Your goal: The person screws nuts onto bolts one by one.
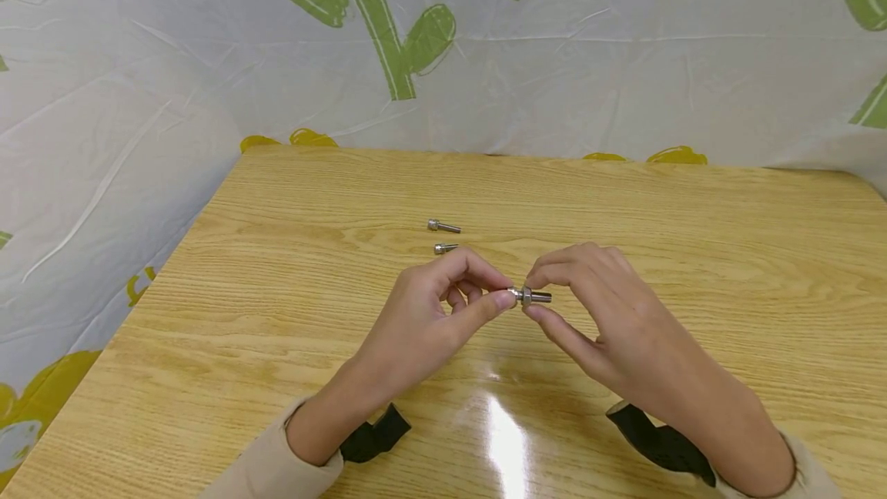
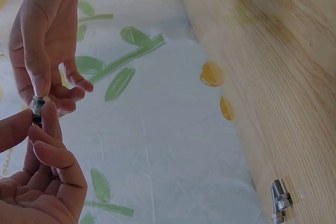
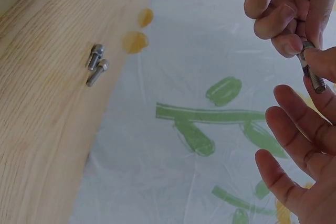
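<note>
Over the wooden table, a metal bolt [image 1: 543,297] is held level between both hands. My left hand [image 1: 423,310] pinches its head end between thumb and index finger. On the shank sits a nut [image 1: 527,296], which my right hand [image 1: 617,318] grips by its edges with thumb and fingertips. Past the nut, the threaded end [image 3: 318,84] sticks out toward the right. In the left wrist view the fingers hide much of the bolt.
Two more bolts, a farther one [image 1: 443,226] and a nearer one [image 1: 445,249], lie on the wooden table [image 1: 277,252] beyond my left hand. A white cloth [image 1: 520,83] with green and yellow plant prints hangs behind the table and along its left side.
</note>
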Tool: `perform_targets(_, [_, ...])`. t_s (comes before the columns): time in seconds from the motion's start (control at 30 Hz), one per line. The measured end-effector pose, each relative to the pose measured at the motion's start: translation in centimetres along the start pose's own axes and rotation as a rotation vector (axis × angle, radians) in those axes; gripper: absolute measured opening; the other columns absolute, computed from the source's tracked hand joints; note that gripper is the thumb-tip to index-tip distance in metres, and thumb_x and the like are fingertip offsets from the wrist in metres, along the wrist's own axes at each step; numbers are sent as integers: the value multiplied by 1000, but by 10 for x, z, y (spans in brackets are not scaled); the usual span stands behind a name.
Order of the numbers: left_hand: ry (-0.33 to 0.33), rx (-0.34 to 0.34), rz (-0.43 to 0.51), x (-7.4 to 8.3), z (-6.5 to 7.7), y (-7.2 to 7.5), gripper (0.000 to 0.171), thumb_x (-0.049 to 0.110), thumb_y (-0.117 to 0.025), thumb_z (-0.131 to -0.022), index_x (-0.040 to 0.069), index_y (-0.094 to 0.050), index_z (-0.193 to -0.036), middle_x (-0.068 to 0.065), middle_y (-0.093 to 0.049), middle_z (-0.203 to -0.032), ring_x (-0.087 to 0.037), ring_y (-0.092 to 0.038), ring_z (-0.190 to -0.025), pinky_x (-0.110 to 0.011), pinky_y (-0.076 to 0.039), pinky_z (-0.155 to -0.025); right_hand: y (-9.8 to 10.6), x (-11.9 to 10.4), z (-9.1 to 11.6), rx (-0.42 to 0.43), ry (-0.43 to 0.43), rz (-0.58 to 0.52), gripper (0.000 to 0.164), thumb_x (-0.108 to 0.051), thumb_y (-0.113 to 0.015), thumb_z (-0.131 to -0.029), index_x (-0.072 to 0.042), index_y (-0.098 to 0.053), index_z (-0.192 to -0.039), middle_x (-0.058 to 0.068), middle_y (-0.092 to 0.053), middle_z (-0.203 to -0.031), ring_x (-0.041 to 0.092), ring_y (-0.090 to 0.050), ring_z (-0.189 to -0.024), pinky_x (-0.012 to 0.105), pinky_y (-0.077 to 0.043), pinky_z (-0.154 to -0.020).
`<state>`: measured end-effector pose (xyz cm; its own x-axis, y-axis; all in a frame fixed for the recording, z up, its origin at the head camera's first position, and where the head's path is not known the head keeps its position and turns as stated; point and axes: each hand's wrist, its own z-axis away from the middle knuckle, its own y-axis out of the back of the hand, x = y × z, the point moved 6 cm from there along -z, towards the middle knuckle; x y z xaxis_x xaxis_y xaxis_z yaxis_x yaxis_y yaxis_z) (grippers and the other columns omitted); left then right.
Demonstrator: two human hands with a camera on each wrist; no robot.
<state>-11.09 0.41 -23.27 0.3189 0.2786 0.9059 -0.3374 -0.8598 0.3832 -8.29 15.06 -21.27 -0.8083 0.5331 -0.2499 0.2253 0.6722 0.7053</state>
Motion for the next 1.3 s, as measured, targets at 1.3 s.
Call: perform_targets(1.3, [-21,-5,-1,2,1,-1,8,20,-64,-89,16,-65,-95,7,-65,-85,-6,-52,-71,-23,-48,-66,-3,-2,-1,-24,-22,9,36,-37,-41,-99,-6,-60,-100,-2,-60,-99,11,-50,-90,25,-35,-86])
